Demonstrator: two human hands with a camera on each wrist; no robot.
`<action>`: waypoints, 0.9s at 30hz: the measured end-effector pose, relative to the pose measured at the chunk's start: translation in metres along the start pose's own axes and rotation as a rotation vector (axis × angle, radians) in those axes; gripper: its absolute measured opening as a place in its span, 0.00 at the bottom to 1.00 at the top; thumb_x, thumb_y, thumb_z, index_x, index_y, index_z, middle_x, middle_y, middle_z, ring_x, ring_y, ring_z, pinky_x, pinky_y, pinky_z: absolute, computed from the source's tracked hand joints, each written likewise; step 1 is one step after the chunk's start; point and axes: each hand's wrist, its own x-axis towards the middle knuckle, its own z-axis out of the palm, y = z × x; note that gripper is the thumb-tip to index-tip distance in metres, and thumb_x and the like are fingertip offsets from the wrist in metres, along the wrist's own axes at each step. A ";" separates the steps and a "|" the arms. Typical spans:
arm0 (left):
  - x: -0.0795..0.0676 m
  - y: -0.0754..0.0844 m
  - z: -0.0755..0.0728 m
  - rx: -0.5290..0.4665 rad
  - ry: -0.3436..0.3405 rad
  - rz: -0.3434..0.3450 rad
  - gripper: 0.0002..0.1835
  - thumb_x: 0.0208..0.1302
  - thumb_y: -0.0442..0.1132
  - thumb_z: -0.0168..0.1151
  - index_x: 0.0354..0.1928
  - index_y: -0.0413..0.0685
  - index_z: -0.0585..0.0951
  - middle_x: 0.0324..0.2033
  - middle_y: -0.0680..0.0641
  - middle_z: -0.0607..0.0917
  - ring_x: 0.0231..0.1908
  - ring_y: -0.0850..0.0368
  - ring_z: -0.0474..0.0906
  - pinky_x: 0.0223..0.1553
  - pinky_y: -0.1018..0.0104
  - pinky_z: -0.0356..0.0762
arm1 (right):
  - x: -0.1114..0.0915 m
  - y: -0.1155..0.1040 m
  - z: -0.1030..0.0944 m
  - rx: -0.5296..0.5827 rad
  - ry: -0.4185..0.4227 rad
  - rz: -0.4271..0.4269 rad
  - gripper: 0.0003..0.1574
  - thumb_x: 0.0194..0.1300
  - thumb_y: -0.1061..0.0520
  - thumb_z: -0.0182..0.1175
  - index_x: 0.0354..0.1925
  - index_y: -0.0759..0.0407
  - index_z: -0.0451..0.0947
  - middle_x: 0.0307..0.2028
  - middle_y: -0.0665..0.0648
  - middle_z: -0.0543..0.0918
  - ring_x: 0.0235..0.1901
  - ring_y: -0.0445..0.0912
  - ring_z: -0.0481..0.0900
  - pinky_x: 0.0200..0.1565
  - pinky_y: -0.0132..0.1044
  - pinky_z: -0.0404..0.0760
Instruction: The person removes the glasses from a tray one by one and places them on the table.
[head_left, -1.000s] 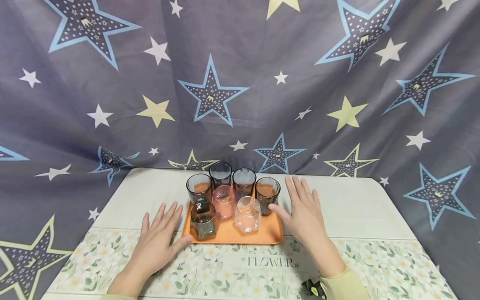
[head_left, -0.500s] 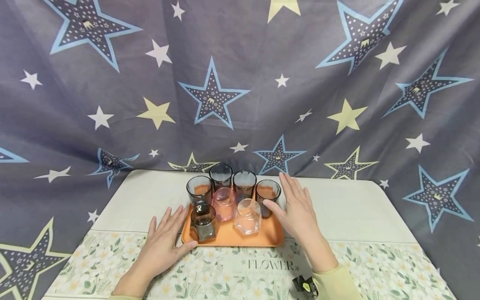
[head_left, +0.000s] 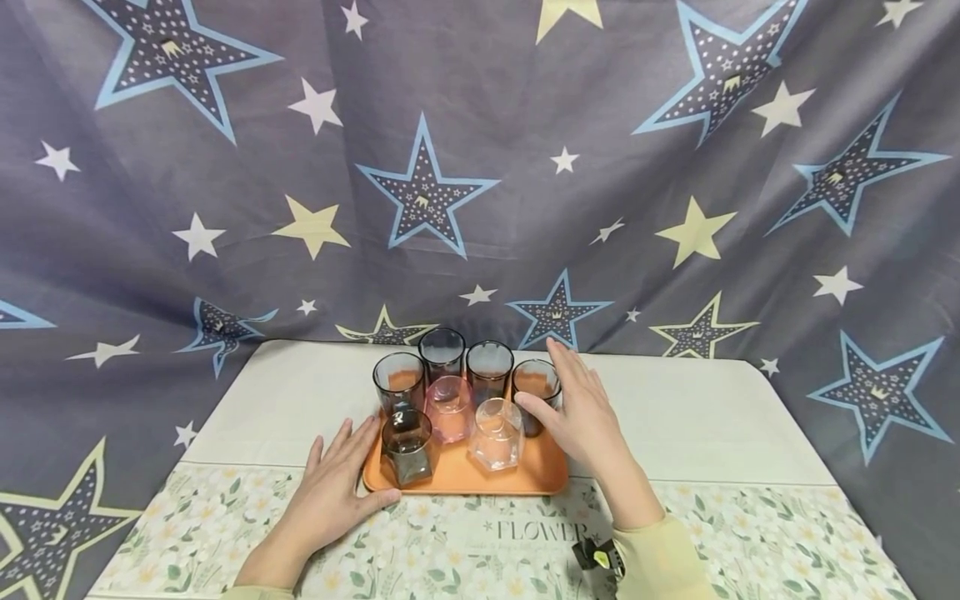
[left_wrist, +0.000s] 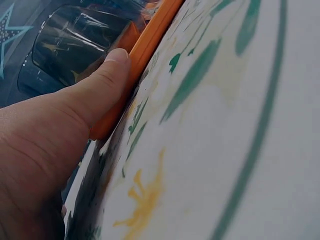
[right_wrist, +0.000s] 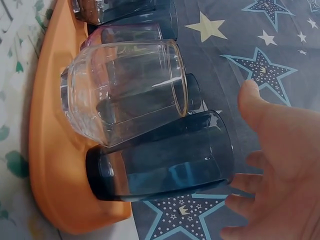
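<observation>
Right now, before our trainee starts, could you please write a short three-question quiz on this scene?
1. How many glasses stand on the orange tray?
2. True or false: the clear glass stands nearer the tray's front edge than the pink glass.
3. Which hand is nearer the dark front glass: A, left; B, right?

Key: 1. Seven. 2. True. 3. A, the left hand.

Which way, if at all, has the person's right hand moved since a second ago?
Yes: judged against the orange tray in the head view, the right hand has shifted left, reaching farther across the rightmost glass.
</observation>
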 end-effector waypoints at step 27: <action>-0.002 -0.002 0.011 0.034 0.017 -0.012 0.62 0.65 0.78 0.68 0.85 0.39 0.66 0.82 0.38 0.69 0.84 0.34 0.55 0.81 0.26 0.36 | 0.000 0.007 0.002 0.146 -0.112 0.079 0.65 0.75 0.35 0.72 0.92 0.47 0.46 0.85 0.68 0.58 0.80 0.69 0.62 0.76 0.70 0.65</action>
